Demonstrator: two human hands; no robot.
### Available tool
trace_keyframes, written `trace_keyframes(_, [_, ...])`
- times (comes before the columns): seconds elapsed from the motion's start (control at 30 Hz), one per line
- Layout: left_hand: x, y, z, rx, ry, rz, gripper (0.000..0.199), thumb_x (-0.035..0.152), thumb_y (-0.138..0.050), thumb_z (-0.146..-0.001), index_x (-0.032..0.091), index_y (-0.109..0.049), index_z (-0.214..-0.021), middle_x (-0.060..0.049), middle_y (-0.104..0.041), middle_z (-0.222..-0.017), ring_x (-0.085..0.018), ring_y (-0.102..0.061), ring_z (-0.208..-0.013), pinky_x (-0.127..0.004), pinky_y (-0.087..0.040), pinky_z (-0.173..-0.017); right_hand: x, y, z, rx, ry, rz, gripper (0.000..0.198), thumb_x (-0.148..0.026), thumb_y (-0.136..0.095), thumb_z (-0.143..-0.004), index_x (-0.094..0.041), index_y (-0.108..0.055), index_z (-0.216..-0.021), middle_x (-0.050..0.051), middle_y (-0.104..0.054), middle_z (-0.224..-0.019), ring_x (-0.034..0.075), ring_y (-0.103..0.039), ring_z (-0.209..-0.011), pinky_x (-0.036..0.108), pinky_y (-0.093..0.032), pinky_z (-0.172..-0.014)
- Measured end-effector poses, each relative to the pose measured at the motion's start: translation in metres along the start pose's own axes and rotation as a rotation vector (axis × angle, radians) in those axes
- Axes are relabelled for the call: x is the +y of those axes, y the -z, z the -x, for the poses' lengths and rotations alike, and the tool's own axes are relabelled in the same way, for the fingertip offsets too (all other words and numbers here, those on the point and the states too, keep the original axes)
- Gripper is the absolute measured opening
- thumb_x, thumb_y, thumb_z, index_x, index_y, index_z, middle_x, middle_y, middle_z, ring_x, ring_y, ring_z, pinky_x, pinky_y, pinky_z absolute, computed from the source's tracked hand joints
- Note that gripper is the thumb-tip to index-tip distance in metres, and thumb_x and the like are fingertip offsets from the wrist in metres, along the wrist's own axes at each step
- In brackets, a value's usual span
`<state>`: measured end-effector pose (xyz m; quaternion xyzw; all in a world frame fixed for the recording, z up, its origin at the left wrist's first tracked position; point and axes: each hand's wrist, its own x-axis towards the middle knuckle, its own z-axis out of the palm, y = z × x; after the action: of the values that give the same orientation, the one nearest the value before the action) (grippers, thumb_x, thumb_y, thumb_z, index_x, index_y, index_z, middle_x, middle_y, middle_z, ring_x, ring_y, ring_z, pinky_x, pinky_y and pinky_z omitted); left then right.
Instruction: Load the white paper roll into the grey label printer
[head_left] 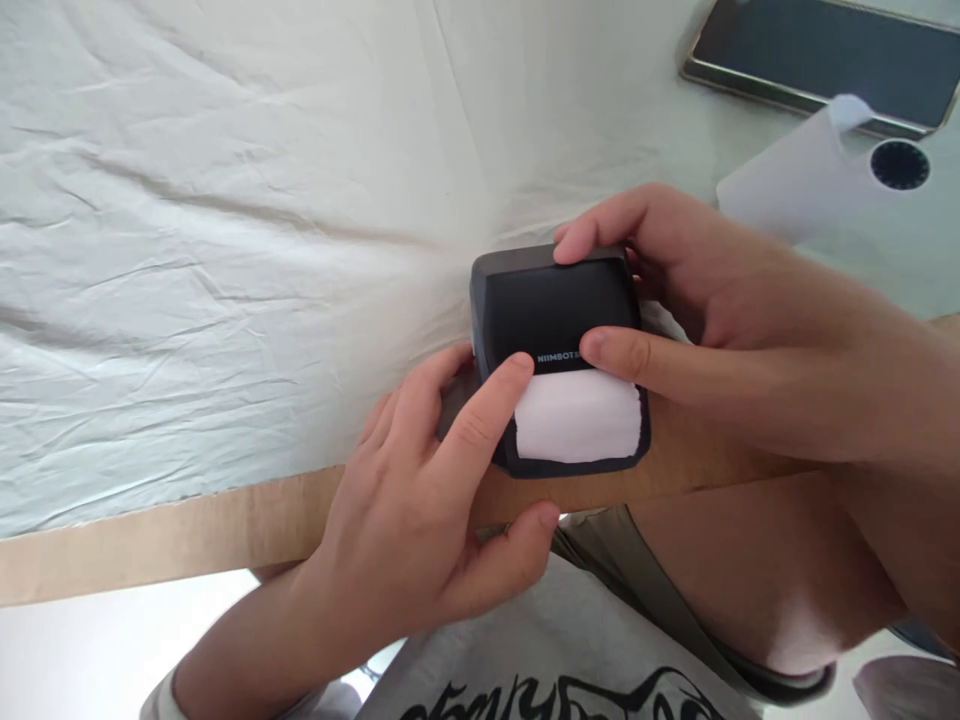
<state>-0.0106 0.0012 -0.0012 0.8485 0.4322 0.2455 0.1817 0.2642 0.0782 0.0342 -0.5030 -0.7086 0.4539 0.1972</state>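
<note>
A black label printer marked NIIMBOT is held near the table's front edge, with a strip of white label paper showing at its near end. My right hand grips it from the right, fingers over the far edge and thumb on the lid beside the lettering. From the left, my left hand touches it: the index fingertip rests on the lid just above the paper, and other fingers lie along the left side, partly hidden. The left thumb sticks out apart from the printer.
A dark smartphone lies at the back right. Nearer stands or lies a curled white sheet with a round black spot. A wrinkled pale cloth covers the table, whose wooden edge runs along the front.
</note>
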Motion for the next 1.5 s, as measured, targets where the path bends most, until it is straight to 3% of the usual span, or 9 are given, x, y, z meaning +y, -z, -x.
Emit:
trace_keyframes(0.2, [0.002, 0.000, -0.005, -0.007, 0.050, -0.030, 0.065, 0.048, -0.062, -0.115, 0.034, -0.052, -0.178, -0.016, -0.068, -0.168, -0.042, -0.079, -0.145, -0.063, -0.075, -0.116, 0.005, 0.000, -0.003, -0.003, 0.036, -0.023, 0.045, -0.041, -0.061, -0.099, -0.027, -0.061, -0.142, 0.001, -0.067, -0.122, 0.008, -0.064, -0.099, 0.023, -0.058, -0.081])
trace_keyframes(0.3, [0.000, -0.004, -0.008, 0.026, 0.057, -0.019, 0.062, 0.045, -0.065, -0.113, 0.037, -0.054, -0.173, -0.014, -0.071, -0.163, -0.043, -0.079, -0.142, -0.066, -0.075, -0.113, 0.010, -0.004, -0.004, -0.024, 0.047, -0.035, 0.052, -0.047, -0.056, -0.103, -0.028, -0.058, -0.151, 0.003, -0.069, -0.130, 0.012, -0.066, -0.112, 0.032, -0.066, -0.108])
trace_keyframes(0.43, [-0.003, -0.005, -0.008, -0.005, 0.032, -0.066, 0.079, 0.049, -0.072, -0.111, 0.034, -0.044, -0.183, -0.017, -0.071, -0.161, -0.042, -0.078, -0.140, -0.066, -0.074, -0.113, 0.007, -0.009, 0.005, 0.069, 0.015, -0.027, 0.059, -0.058, -0.048, -0.109, -0.029, -0.060, -0.159, 0.005, -0.068, -0.143, 0.018, -0.065, -0.137, 0.047, -0.054, -0.140])
trace_keyframes(0.63, [-0.006, -0.005, -0.007, -0.036, 0.045, -0.067, 0.095, 0.056, -0.077, -0.109, 0.033, -0.033, -0.190, -0.018, -0.070, -0.167, -0.043, -0.077, -0.147, -0.065, -0.071, -0.119, 0.004, -0.005, 0.018, 0.321, 0.056, 0.208, 0.048, -0.058, -0.053, -0.114, -0.029, -0.073, -0.146, 0.004, -0.072, -0.138, 0.019, -0.071, -0.130, 0.044, -0.057, -0.125])
trace_keyframes(0.77, [-0.006, -0.011, -0.007, -0.021, 0.086, -0.106, 0.114, 0.064, -0.082, -0.105, 0.025, -0.023, -0.194, -0.023, -0.064, -0.179, -0.048, -0.070, -0.161, -0.067, -0.067, -0.127, 0.023, 0.002, 0.016, 0.244, 0.043, 0.407, 0.067, -0.076, -0.038, -0.121, -0.022, -0.076, -0.137, 0.009, -0.070, -0.111, 0.018, -0.066, -0.103, 0.041, -0.051, -0.095])
trace_keyframes(0.93, [-0.003, -0.013, -0.007, -0.031, 0.087, -0.138, 0.119, 0.067, -0.083, -0.106, 0.021, -0.018, -0.195, -0.027, -0.060, -0.183, -0.051, -0.066, -0.166, -0.070, -0.064, -0.130, 0.036, 0.004, 0.016, 0.166, 0.074, 0.458, 0.086, -0.087, -0.024, -0.120, -0.019, -0.076, -0.116, 0.011, -0.066, -0.104, 0.017, -0.059, -0.097, 0.037, -0.043, -0.089])
trace_keyframes(1.1, [-0.001, -0.005, -0.010, -0.099, 0.123, -0.146, 0.115, 0.068, -0.086, -0.106, 0.023, -0.025, -0.194, -0.025, -0.062, -0.182, -0.048, -0.068, -0.165, -0.064, -0.064, -0.132, 0.035, 0.003, 0.018, 0.170, 0.096, 0.472, 0.087, -0.089, -0.019, -0.119, -0.030, -0.075, -0.150, 0.010, -0.070, -0.118, 0.024, -0.066, -0.112, 0.045, -0.055, -0.102])
trace_keyframes(1.27, [-0.002, -0.005, -0.011, -0.112, 0.148, -0.146, 0.118, 0.083, -0.081, -0.106, 0.021, -0.030, -0.192, -0.027, -0.061, -0.184, -0.048, -0.065, -0.169, -0.063, -0.063, -0.136, 0.037, 0.000, 0.018, 0.177, 0.156, 0.482, 0.085, -0.084, -0.020, -0.122, -0.028, -0.066, -0.166, 0.011, -0.069, -0.159, 0.029, -0.068, -0.146, 0.060, -0.056, -0.132])
trace_keyframes(1.5, [0.000, -0.004, -0.007, -0.049, 0.078, -0.143, 0.109, 0.082, -0.063, -0.118, 0.021, -0.018, -0.196, -0.026, -0.056, -0.189, -0.043, -0.062, -0.174, -0.057, -0.062, -0.138, 0.037, 0.003, 0.020, 0.166, 0.174, 0.507, 0.083, -0.084, -0.020, -0.122, -0.027, -0.066, -0.163, 0.010, -0.073, -0.154, 0.029, -0.071, -0.148, 0.061, -0.062, -0.129])
